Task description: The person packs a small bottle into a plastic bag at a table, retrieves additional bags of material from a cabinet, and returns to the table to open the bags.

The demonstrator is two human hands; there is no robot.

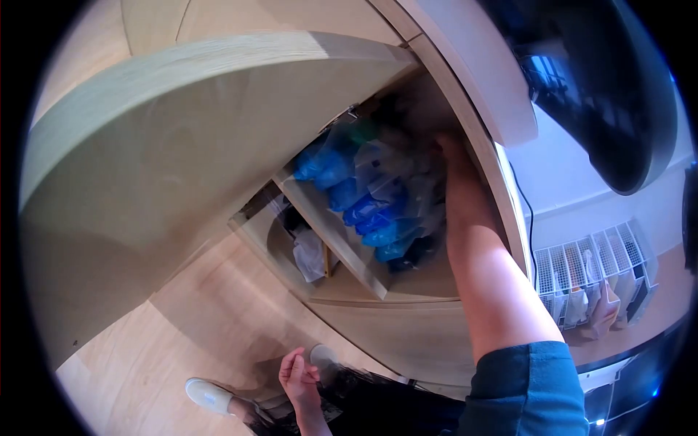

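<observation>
My right arm reaches deep into an open cabinet (349, 247), beside a row of bunched blue and clear plastic bags (371, 207). At its end my right hand (440, 144) is dim and blurred against the cabinet's upper inside; its fingers cannot be made out, nor whether it holds anything. Low in the view, away from the cabinet, my left hand (298, 372) hangs above the floor with its fingers curled in and nothing visible in them.
The large cabinet door (167, 160) stands open at the left. A lower compartment holds a white bag (308, 256). White wire racks (592, 272) with packets stand on the counter at right, below a dark monitor (582, 80). A shoe (209, 394) rests on the wooden floor.
</observation>
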